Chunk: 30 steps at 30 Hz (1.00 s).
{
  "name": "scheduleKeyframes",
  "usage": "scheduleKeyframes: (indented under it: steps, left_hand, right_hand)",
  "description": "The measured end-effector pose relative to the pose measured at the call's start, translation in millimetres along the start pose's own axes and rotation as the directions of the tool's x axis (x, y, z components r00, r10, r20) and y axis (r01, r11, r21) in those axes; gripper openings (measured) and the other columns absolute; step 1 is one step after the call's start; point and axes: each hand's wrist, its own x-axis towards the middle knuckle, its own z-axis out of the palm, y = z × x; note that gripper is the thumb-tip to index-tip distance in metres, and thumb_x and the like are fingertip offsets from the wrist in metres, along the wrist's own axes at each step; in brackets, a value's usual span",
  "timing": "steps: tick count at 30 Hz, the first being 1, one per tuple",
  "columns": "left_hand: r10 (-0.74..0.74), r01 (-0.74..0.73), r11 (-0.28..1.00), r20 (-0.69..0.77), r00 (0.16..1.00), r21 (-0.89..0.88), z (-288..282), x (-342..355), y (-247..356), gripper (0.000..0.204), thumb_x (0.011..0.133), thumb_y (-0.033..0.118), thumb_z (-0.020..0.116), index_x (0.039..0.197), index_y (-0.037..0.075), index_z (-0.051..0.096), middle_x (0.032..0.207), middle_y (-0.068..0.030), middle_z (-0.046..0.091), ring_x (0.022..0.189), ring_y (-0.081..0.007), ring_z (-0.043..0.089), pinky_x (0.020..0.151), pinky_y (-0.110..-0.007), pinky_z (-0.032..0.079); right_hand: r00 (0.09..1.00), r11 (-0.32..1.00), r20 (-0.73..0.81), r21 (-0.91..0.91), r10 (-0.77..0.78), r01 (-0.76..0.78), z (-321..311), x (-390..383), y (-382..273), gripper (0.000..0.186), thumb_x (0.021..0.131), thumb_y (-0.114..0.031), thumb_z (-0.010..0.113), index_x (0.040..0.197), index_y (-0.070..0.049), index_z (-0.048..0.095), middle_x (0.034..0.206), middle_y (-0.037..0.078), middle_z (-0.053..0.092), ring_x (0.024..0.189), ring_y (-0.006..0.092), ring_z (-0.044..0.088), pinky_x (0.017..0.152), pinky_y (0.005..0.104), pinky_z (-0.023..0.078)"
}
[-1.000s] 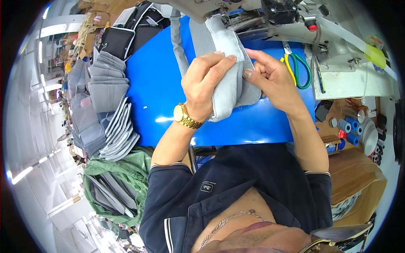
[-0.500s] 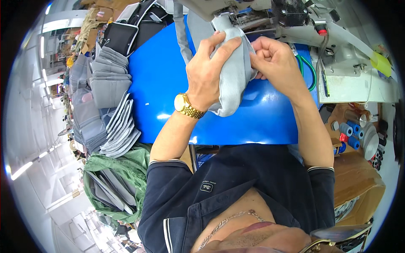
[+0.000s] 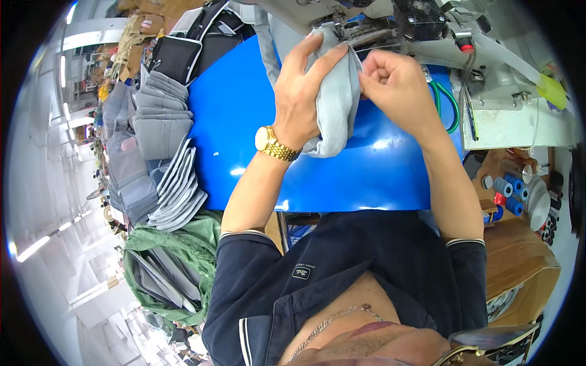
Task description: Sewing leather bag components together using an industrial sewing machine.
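A folded light grey fabric piece (image 3: 336,116) lies under the sewing machine's needle area (image 3: 332,30), over a blue work surface (image 3: 244,189). My left hand (image 3: 296,97), with a gold watch at the wrist, presses and grips the fabric, fingertips close below the machine's metal foot. My right hand (image 3: 390,85) is closed in a pinch on the fabric's right edge, its fingers curled. A grey strip (image 3: 268,55) runs down left of the fabric. Green-handled scissors (image 3: 452,116) lie just right of my right hand, partly hidden.
Stacks of grey fabric pieces (image 3: 162,122) and black padded pieces (image 3: 174,55) line the left side. A green sack (image 3: 146,238) holds grey pieces lower left. Thread spools (image 3: 513,192) and a cardboard box (image 3: 519,256) stand at the right.
Both hands and the grey fabric have moved up toward the machine's foot. My left fingers slid higher onto the fabric, covering more of it; my right hand moved up along its edge.
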Motion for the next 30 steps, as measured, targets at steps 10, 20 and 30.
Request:
scheduleKeyframes:
  steps: [10, 20, 30]
  left_hand:
    - [0.166, -0.165, 0.986, -0.131, 0.977, 0.013, 3.7, 1.0, 2.0, 0.044, 0.065, 0.021, 0.080, 0.106, 0.011, 0.070, 0.101, -0.0095, 0.064, 0.087, -0.0265, 0.061, 0.072, -0.035, 0.051]
    - [0.056, -0.058, 0.992, -0.025, 0.998, -0.112, -9.4, -8.3, 3.5, 0.044, 0.077, 0.036, 0.076, 0.113, 0.012, 0.068, 0.118, -0.0160, 0.062, 0.096, -0.0306, 0.066, 0.078, -0.035, 0.056]
    - [0.045, -0.046, 0.994, -0.022, 0.999, -0.097, -4.2, -7.5, 6.2, 0.043, 0.078, 0.029, 0.074, 0.117, 0.012, 0.066, 0.122, -0.0184, 0.060, 0.106, -0.0333, 0.063, 0.085, -0.037, 0.054]
  right_hand:
    - [0.989, 0.964, -0.046, 0.220, -0.143, 0.149, 10.5, -0.9, 9.4, 0.021, 0.086, -0.013, 0.065, 0.072, 0.001, 0.060, 0.059, 0.008, 0.063, 0.052, 0.0105, 0.060, 0.049, 0.0250, 0.044]
    - [0.982, 0.996, -0.177, -0.066, -0.067, 0.056, 40.8, -14.6, 7.8, 0.025, 0.080, -0.023, 0.073, 0.069, -0.001, 0.068, 0.058, 0.014, 0.062, 0.050, 0.0277, 0.061, 0.048, 0.0337, 0.046]
    - [0.967, 0.979, -0.183, 0.068, -0.175, 0.190, 47.3, -10.2, 18.7, 0.021, 0.085, -0.017, 0.068, 0.074, 0.000, 0.064, 0.060, 0.012, 0.063, 0.051, 0.0212, 0.061, 0.048, 0.0321, 0.044]
